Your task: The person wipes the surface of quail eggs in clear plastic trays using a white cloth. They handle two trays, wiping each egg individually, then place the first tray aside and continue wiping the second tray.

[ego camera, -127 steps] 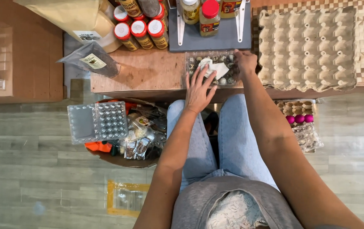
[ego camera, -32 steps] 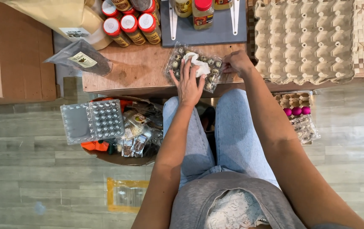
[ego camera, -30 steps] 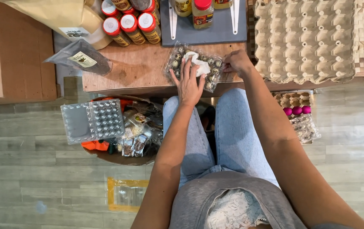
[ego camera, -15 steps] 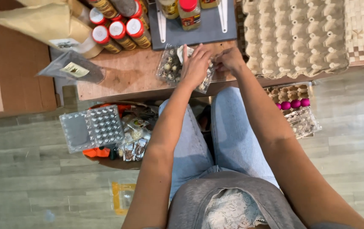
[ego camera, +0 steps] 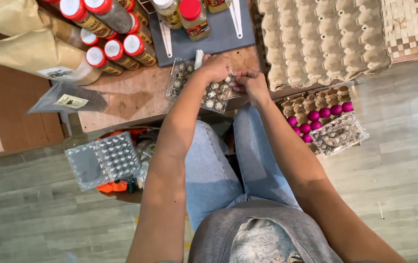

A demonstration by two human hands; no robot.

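I have both hands over the clear plastic tray of speckled quail eggs [ego camera: 200, 86] lying on the wooden tabletop [ego camera: 131, 97]. My left hand [ego camera: 217, 67] rests curled on the tray's top, fingers bent down onto it; whether they pinch anything I cannot tell. My right hand [ego camera: 249, 83] sits just beside it at the tray's right edge, fingertips drawn together, gripping the rim or an egg, too small to tell. A white slip [ego camera: 198, 58] pokes out just beyond my left hand. The big grey egg flat [ego camera: 321, 39] lies just right of my right hand.
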